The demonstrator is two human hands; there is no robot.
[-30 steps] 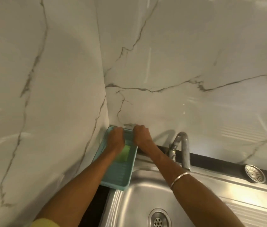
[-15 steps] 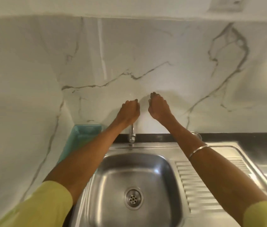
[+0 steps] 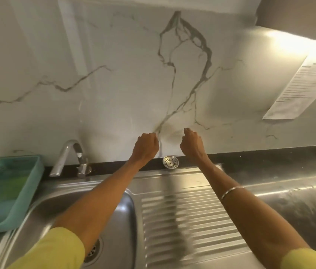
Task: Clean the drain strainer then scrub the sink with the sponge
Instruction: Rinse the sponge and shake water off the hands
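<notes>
Two hands, left hand (image 3: 146, 145) and right hand (image 3: 191, 143), flank one strainer (image 3: 170, 162), seemingly empty.

Hands: the left hand (image 3: 146, 146) and right hand (image 3: 192, 143) are held up near the wall, fingers curled, nothing held.
Strainer: the drain strainer (image 3: 170, 162) is seen between them.
Sponge: the sponge (image 3: 14, 186) is kept in the blue tray (image 3: 2, 222).
</notes>
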